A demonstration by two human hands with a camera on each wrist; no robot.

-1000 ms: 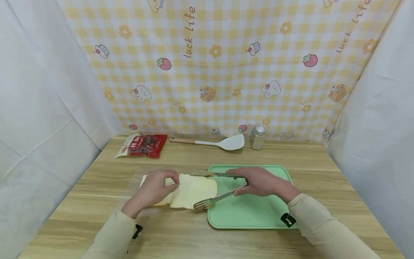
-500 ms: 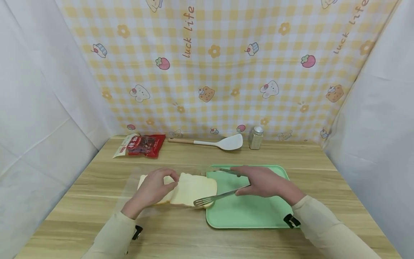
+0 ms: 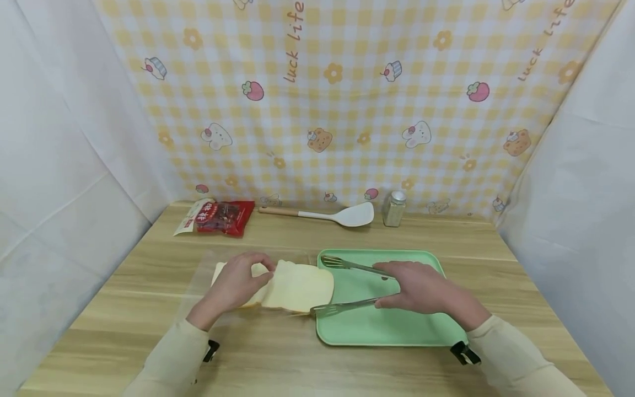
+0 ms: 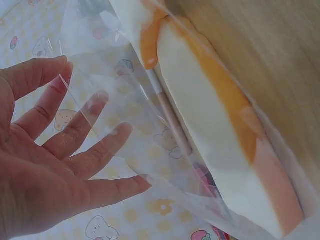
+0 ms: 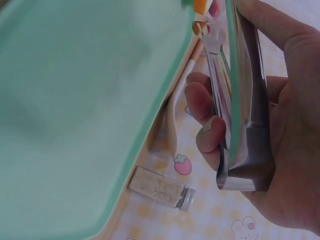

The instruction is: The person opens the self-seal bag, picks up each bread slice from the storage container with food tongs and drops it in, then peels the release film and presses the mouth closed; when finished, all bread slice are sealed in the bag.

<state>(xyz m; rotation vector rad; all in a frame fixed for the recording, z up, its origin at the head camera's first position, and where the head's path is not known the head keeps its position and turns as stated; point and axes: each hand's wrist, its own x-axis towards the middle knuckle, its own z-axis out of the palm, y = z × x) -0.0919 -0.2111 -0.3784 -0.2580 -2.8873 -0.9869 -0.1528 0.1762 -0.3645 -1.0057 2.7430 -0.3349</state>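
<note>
While the left hand (image 3: 238, 284) is left of the green tray (image 3: 397, 325), its grip pinches the edge of a clear film wrapper (image 4: 135, 150) between thumb and forefinger, the other fingers fanned out. The wrapper lies about the bread just left of the tray. One bread slice (image 3: 297, 286) reaches over the tray's left rim in the head view; whether it touches the rim cannot be told. A second slice (image 3: 260, 295), farther left of the tray, is partly hidden by the left hand.

Above the tray, the right hand (image 3: 421, 286) has its grip curled round metal tongs (image 3: 357, 268), whose two arms stand spread. One slotted tip is over the tray's rear left corner, the other near its left rim, beside the bread.

On the wooden table (image 3: 268, 364), a white spatula (image 3: 354, 215) with a wooden handle lies behind the tray, a glass shaker (image 3: 394, 210) stands behind it too, and a red packet (image 3: 223, 218) lies behind and left of it.
</note>
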